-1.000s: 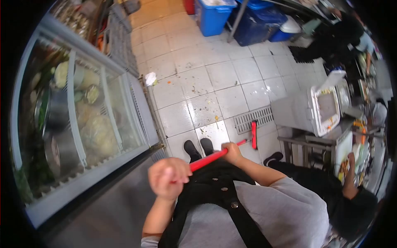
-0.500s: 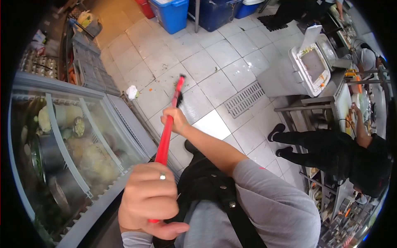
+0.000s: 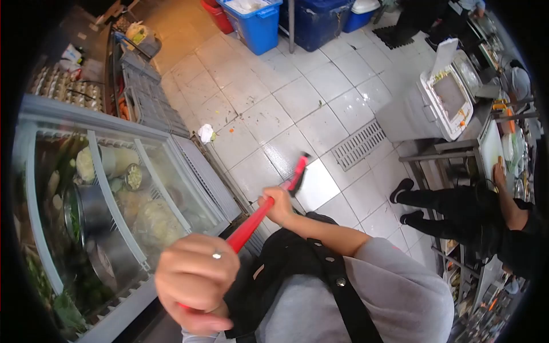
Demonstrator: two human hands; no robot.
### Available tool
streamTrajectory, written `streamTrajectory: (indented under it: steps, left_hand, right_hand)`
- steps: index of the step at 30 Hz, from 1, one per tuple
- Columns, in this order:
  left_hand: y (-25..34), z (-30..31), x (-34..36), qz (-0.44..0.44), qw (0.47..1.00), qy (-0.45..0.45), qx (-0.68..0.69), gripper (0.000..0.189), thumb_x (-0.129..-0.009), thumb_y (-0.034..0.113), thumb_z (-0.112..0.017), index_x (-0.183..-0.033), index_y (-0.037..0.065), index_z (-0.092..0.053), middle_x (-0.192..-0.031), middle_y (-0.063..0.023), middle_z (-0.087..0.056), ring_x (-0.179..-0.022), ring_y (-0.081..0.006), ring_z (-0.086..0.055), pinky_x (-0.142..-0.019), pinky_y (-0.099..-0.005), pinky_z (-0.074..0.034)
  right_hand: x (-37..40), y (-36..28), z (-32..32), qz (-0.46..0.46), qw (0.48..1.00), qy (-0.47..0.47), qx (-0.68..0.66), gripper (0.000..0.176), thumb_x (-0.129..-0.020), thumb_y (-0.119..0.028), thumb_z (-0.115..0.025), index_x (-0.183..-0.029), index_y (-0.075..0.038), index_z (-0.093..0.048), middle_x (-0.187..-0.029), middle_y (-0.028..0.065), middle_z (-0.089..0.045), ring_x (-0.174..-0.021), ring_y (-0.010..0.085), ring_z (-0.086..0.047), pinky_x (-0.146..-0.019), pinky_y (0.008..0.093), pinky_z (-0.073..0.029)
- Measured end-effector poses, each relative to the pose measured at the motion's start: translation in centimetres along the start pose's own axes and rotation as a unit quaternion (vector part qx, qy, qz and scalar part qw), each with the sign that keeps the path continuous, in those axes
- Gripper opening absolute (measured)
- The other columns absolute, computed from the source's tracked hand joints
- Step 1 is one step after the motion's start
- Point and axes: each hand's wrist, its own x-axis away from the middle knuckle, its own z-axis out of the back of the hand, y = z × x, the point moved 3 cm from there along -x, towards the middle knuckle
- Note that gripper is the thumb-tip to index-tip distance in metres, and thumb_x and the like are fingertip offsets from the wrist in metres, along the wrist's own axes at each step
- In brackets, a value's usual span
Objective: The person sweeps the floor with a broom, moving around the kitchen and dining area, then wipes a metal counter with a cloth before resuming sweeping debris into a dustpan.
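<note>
A broom with a red handle (image 3: 250, 224) slants from the lower left toward the tiled floor. Near its top end, my left hand (image 3: 197, 280), wearing a ring, is wrapped around the handle. Further down, my right hand (image 3: 277, 206) grips the same handle, close to the broom head (image 3: 299, 171). The head is red with dark bristles and is at the floor in front of my feet, over or beside a brighter tile. Ahead of it, small dark scraps (image 3: 250, 102) are scattered on the tiles, along with a crumpled white thing (image 3: 206, 134) and an orange bit (image 3: 231, 130).
A glass-door fridge (image 3: 120, 200) filled with food stands on my left. A floor drain (image 3: 360, 144) and a white lidded bin (image 3: 414, 117) are to the right. There a co-worker in black (image 3: 457, 208) stands at a counter. Blue bins (image 3: 251, 26) line the back.
The broom head and both hands have swung back toward my body; the head has also moved right in view. The camera view has shifted. Both hands still hold the handle.
</note>
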Motion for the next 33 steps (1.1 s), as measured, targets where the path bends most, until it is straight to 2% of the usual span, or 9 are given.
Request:
streamTrajectory:
  steps: [3,6,8,10,13,15,18,20,33]
  left_hand:
    - [-2.3,-2.1,-1.7,0.064,0.984,-0.046,-0.160,0.032,-0.061,0.013,-0.068,-0.050,0.008,-0.039,-0.053,-0.0025,-0.035,-0.042,-0.0191,-0.038,-0.039,-0.0285,-0.029]
    - [-6.0,-4.0,-2.5,0.090,0.951,-0.095,-0.279,0.030,-0.059,0.012,-0.069,-0.049,0.011,-0.040,-0.052,-0.0019,-0.038,-0.042,-0.0190,-0.040,-0.039,-0.0297,-0.030]
    - [-4.8,-4.2,-3.4,0.043,0.953,-0.013,-0.299,0.033,-0.057,0.011,-0.068,-0.047,0.011,-0.037,-0.048,-0.0013,-0.041,-0.043,-0.0164,-0.045,-0.041,-0.0280,-0.035]
    - [-2.0,-4.0,-1.5,-0.039,0.969,0.046,-0.242,0.032,-0.061,0.010,-0.065,-0.046,0.011,-0.037,-0.048,-0.0015,-0.047,-0.045,-0.0155,-0.051,-0.044,-0.0282,-0.041]
    - [2.8,-2.1,-4.3,-0.165,0.979,-0.010,-0.116,0.026,-0.077,0.019,-0.063,-0.065,0.005,-0.045,-0.059,-0.0050,-0.052,-0.047,-0.0147,-0.052,-0.046,-0.0293,-0.048]
    - [0.2,-0.5,-2.0,-0.117,0.988,0.097,0.042,0.027,-0.077,0.016,-0.055,-0.054,0.007,-0.043,-0.052,-0.0038,-0.052,-0.047,-0.0183,-0.054,-0.046,-0.0312,-0.046]
    - [-7.2,-0.4,-4.2,0.020,0.958,0.262,-0.116,0.033,-0.080,0.021,-0.046,-0.050,0.006,-0.043,-0.048,-0.0063,-0.051,-0.046,-0.0235,-0.053,-0.047,-0.0358,-0.045]
    - [-14.2,-0.1,-4.6,0.107,0.942,0.316,0.048,0.032,-0.075,0.020,-0.051,-0.050,0.002,-0.044,-0.048,-0.0115,-0.050,-0.043,-0.0241,-0.049,-0.052,-0.0399,-0.047]
    - [-15.4,0.0,-22.6,0.109,0.952,0.085,-0.272,0.033,-0.070,0.026,-0.066,-0.049,0.008,-0.048,-0.048,-0.0025,-0.049,-0.046,-0.0181,-0.054,-0.050,-0.0325,-0.048]
  right_hand:
    - [-4.2,2.2,-1.8,0.060,0.996,-0.010,-0.063,0.025,-0.066,-0.003,-0.059,-0.053,-0.003,-0.037,-0.052,0.0123,-0.039,-0.052,0.0295,-0.043,-0.051,0.0362,-0.035]
    - [-9.7,4.7,-3.1,-0.091,0.945,-0.063,-0.308,0.024,-0.064,-0.003,-0.059,-0.055,-0.003,-0.037,-0.055,0.0117,-0.039,-0.055,0.0296,-0.043,-0.054,0.0352,-0.037]
    - [-12.2,3.7,-2.5,-0.064,0.935,-0.090,-0.336,0.023,-0.062,-0.003,-0.060,-0.055,-0.004,-0.038,-0.058,0.0115,-0.044,-0.058,0.0306,-0.046,-0.055,0.0368,-0.039]
    - [-13.4,-0.4,-0.2,0.182,0.978,-0.061,-0.075,0.022,-0.059,-0.005,-0.063,-0.055,-0.006,-0.041,-0.063,0.0114,-0.051,-0.059,0.0320,-0.050,-0.055,0.0395,-0.041]
    - [-10.8,-5.0,4.9,0.145,0.986,-0.083,0.015,0.020,-0.060,-0.005,-0.059,-0.055,-0.004,-0.040,-0.058,0.0128,-0.045,-0.064,0.0335,-0.050,-0.059,0.0411,-0.041]
    - [-8.6,-3.7,8.6,0.056,0.989,-0.070,0.118,0.019,-0.060,-0.008,-0.060,-0.055,-0.005,-0.042,-0.058,0.0138,-0.047,-0.065,0.0349,-0.050,-0.059,0.0430,-0.041]
    - [-5.7,4.7,14.7,-0.077,0.969,-0.062,0.228,0.014,-0.061,-0.013,-0.063,-0.056,-0.006,-0.052,-0.062,0.0159,-0.055,-0.067,0.0379,-0.055,-0.059,0.0462,-0.044]
    - [-4.0,10.6,17.8,-0.159,0.951,-0.056,0.257,0.018,-0.061,-0.015,-0.063,-0.054,-0.005,-0.049,-0.059,0.0164,-0.053,-0.063,0.0372,-0.055,-0.055,0.0445,-0.043]
    - [-27.3,10.2,12.4,0.087,0.994,-0.040,-0.062,0.020,-0.059,-0.010,-0.062,-0.056,-0.006,-0.043,-0.060,0.0152,-0.049,-0.062,0.0349,-0.051,-0.054,0.0414,-0.040]
